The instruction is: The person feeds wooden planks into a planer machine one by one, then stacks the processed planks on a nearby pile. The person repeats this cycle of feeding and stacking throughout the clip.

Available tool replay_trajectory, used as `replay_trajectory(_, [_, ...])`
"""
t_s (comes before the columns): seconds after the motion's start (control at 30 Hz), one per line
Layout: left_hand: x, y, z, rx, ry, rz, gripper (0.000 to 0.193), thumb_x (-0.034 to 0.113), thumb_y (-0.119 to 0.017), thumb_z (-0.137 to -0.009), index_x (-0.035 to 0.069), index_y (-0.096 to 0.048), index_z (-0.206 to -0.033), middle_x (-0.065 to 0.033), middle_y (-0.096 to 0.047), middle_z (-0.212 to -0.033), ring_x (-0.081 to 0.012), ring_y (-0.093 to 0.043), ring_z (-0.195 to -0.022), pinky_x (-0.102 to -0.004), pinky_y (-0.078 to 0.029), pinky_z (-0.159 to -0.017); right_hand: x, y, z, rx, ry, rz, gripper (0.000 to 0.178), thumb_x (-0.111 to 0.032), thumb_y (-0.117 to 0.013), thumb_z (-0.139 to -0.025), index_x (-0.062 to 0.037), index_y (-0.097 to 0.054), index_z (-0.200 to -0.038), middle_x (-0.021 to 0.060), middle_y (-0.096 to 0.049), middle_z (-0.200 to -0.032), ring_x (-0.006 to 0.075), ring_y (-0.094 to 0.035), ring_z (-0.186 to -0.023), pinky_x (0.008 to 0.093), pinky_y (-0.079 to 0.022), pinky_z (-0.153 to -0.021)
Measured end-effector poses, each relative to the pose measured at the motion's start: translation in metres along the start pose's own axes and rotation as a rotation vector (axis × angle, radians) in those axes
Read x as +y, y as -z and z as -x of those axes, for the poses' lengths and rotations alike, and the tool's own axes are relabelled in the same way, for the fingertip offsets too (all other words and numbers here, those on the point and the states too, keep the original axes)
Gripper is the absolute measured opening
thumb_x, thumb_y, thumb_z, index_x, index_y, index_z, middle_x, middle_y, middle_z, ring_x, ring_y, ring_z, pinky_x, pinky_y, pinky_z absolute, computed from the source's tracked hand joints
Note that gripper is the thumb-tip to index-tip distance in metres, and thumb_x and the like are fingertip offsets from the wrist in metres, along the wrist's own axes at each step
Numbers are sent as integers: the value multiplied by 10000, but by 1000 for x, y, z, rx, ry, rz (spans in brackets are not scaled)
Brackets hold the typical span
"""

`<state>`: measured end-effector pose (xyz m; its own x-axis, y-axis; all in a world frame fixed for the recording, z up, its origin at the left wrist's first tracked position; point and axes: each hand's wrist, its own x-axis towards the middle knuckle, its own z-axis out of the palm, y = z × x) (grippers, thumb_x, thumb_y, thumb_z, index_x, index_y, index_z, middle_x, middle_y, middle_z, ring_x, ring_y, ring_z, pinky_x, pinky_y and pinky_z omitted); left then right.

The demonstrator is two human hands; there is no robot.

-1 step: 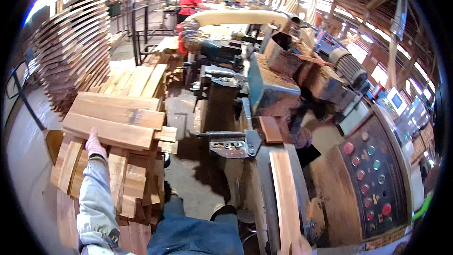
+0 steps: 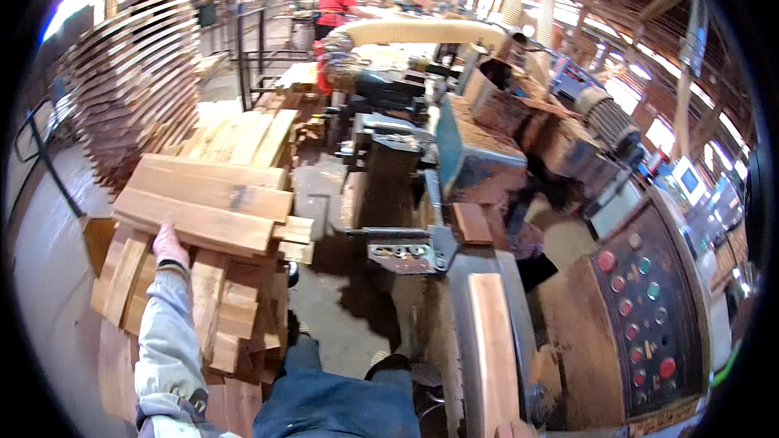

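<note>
At far left rises a tall, slatted stack of wood [image 2: 134, 89], with a tan box-like shape [image 2: 99, 245] standing below it, its inside hidden from this angle. The left forearm [image 2: 169, 341], in a pale grey sleeve, reaches forward and away from the body to the pile of boards [image 2: 225, 300], where the left hand [image 2: 171, 250] touches the near edge of the front board [image 2: 195, 215], which lies on top; whether its fingers curl beneath the wood I cannot tell. In the middle, past the blue apron [image 2: 337, 405], a metal bracket [image 2: 403, 253] juts out beside the machine bed, while farther back a co-worker in red [image 2: 335, 2] stands behind a thick cream hose [image 2: 426, 31]. Wood dust [image 2: 484, 130] heaps over the machine's blue-green housing [image 2: 453, 142]. A long pale board [image 2: 491, 349] lies lengthwise on the bed, a short red-brown piece [image 2: 472, 223] just beyond its far end. At its near end rests the right hand [image 2: 516, 429] (mostly cut off by the lower edge, so its grip cannot be told). Farthest right, a dark control panel [image 2: 649, 316] slants upward, dotted with red and green buttons.
</note>
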<state>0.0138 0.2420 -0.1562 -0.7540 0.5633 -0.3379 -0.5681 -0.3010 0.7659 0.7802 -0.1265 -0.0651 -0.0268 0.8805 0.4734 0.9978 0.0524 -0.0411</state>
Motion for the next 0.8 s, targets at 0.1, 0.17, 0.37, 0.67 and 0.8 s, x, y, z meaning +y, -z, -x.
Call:
replay_trajectory(0.1, [-3, 12, -14, 13, -71, 17, 604, 375, -902, -894, 78, -691, -1376, -107, -743, -1247, -295, -699, -1130, -472, -591, -1010, 14, -18, -17, -50, 139, -50, 351, -198, -840, -884, -40, -780, -1192, 212, -746, -1230, 426, -708, -1123, 563, -565, -1026])
replay_trajectory(0.17, [-6, 15, 12, 68, -105, 5, 602, 340, -936, -869, 54, -703, -1344, -105, -737, -1237, -290, -679, -1140, -470, -565, -1046, 21, -34, -44, -75, 187, -34, 414, -199, -844, -877, -32, -760, -1247, 226, -730, -1266, 435, -696, -1157, 561, -561, -1042])
replay_trajectory(0.37, [1, 9, 135, -89, -95, -3, 400, 256, -922, -876, 70, -704, -1155, -85, -734, -1098, -271, -711, -978, -495, -620, -892, 5, -116, -193, -262, -73, -60, 545, -197, -786, -787, -47, -694, -1303, 178, -686, -1157, 448, -626, -1168, 520, -510, -1080])
replay_trajectory(0.67, [-73, -98, 290, -507, -52, -196, 336, 240, -840, -978, 27, -722, -1209, -49, -759, -1045, -147, -690, -914, -343, -586, -832, -112, -99, -262, -172, 357, -521, 870, -296, -946, -757, 30, -605, -1488, 309, -580, -1549, 462, -553, -1450, 493, -434, -1260])
replay_trajectory(0.8, [-145, -141, 374, -685, 197, -98, 431, 259, -841, -966, 30, -703, -1305, -60, -765, -1114, -168, -709, -966, -343, -595, -887, -149, -15, -221, -536, 112, -157, 1095, -483, -928, -724, -4, -471, -1596, 368, -500, -1564, 544, -520, -1422, 558, -427, -1215])
